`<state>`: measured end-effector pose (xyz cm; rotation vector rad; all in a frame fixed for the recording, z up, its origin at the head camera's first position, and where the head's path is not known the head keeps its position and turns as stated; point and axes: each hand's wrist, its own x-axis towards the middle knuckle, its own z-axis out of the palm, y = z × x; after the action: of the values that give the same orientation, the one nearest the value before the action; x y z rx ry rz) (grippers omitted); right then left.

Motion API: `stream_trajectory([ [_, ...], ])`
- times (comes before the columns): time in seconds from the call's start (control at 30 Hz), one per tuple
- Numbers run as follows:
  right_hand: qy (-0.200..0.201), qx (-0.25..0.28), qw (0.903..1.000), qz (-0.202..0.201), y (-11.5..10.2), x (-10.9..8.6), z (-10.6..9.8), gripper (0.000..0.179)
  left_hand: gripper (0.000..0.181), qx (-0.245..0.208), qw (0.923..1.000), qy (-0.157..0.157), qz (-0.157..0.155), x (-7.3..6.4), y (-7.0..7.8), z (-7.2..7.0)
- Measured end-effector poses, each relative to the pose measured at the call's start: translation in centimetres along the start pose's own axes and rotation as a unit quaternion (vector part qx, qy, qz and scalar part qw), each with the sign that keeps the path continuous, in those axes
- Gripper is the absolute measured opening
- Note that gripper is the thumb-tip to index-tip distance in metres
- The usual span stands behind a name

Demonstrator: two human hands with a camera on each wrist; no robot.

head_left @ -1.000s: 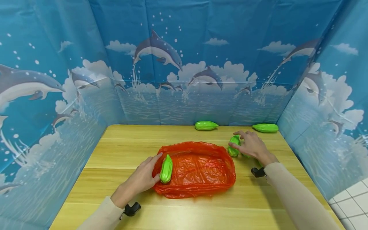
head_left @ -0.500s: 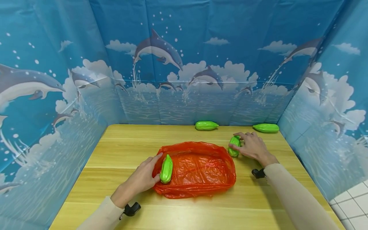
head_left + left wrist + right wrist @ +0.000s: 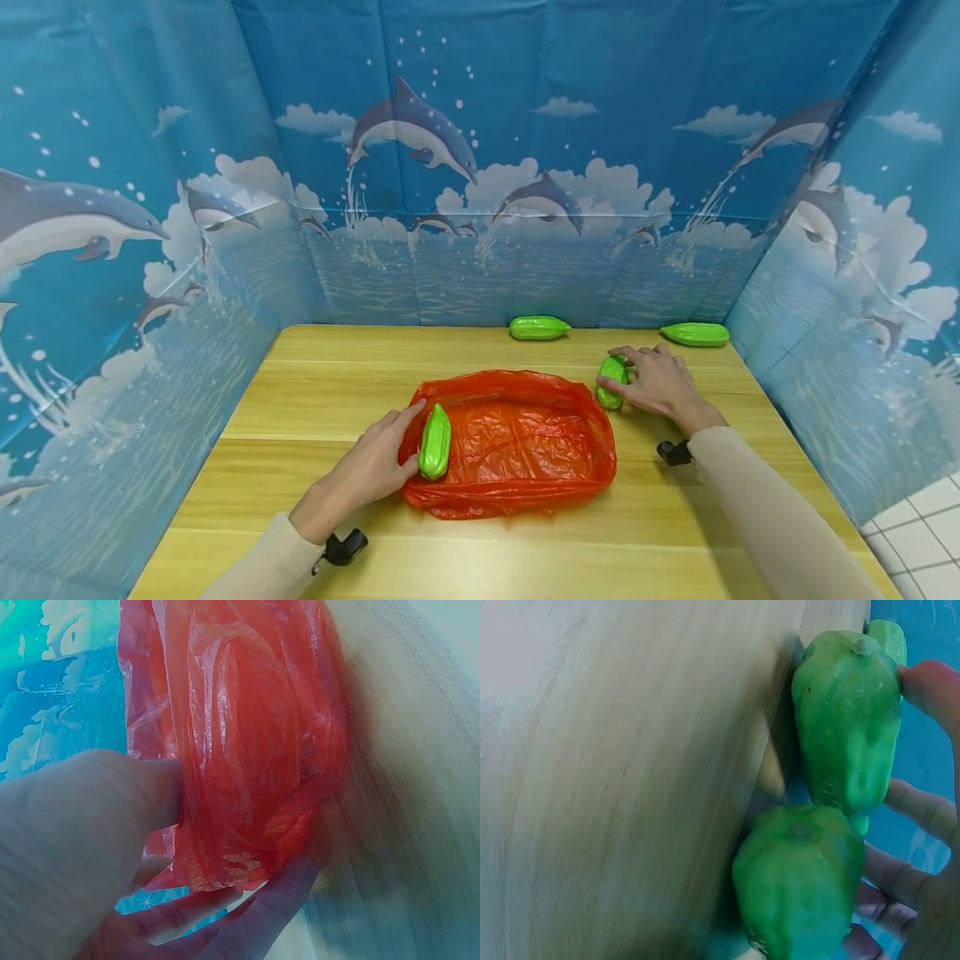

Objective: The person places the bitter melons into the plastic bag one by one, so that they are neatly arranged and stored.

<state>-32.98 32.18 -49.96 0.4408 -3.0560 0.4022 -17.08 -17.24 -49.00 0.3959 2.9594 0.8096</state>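
A red plastic bag (image 3: 525,442) lies spread open on the table, its rim raised around it. At its left end my left hand (image 3: 375,458) grips the bag's edge, thumb and fingers on either side of the film in the left wrist view. A green papaya-like fruit (image 3: 435,442) lies inside the bag beside that hand. To the right of the bag, my right hand (image 3: 658,383) holds another green papaya (image 3: 611,392), thumb against it and fingers around its far side. In the right wrist view a second green papaya (image 3: 799,881) sits close beside the held one.
Two more green papayas lie along the table's back edge, one papaya (image 3: 539,327) behind the bag and one papaya (image 3: 694,334) in the right corner. A dolphin-printed curtain (image 3: 480,167) walls the wooden table (image 3: 300,375) at the back and sides.
The papaya under my right hand has turned slightly and settled in the fingers. Green showing beneath that hand a second ago is now hidden. My left hand and the bag have barely moved.
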Motion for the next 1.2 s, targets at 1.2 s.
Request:
stream_trajectory([
  [1.2, 0.016, 0.038, 0.9991, -0.007, 0.29, 0.17, 0.71, 0.07, 0.082, -0.007, 1.0, -0.001, 0.004, 0.33, 0.22, 0.21],
])
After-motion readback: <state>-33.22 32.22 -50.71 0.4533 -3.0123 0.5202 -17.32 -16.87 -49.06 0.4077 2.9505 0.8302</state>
